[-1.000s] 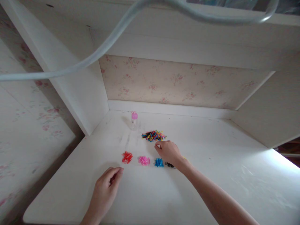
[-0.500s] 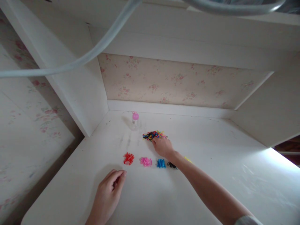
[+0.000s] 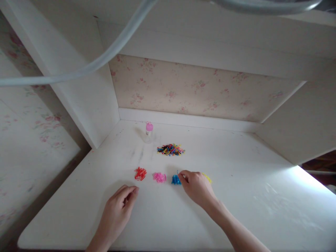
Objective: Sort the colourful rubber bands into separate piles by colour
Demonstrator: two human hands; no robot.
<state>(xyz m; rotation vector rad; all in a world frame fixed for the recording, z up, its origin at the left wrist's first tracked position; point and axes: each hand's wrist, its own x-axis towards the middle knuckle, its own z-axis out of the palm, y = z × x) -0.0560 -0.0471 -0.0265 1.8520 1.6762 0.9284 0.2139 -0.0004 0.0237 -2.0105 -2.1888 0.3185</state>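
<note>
A mixed heap of small coloured pieces (image 3: 170, 149) lies on the white desk (image 3: 236, 196). Nearer me lie sorted little piles in a row: red (image 3: 140, 173), pink (image 3: 159, 177), blue (image 3: 175, 180) and a bit of yellow (image 3: 207, 177). My right hand (image 3: 196, 187) is pinched at the blue pile, holding a tiny blue piece at its fingertips, and it covers the pile to the right of the blue. My left hand (image 3: 118, 211) rests on the desk in front of the red pile, fingers loosely curled, holding nothing.
A small clear bottle with a pink cap (image 3: 148, 132) stands behind the mixed heap near the back left corner. White cabinet walls enclose the desk left, right and above. A pale tube (image 3: 105, 59) crosses overhead.
My right hand came back from the mixed heap toward me and now sits at the blue pile. The left hand has barely moved.
</note>
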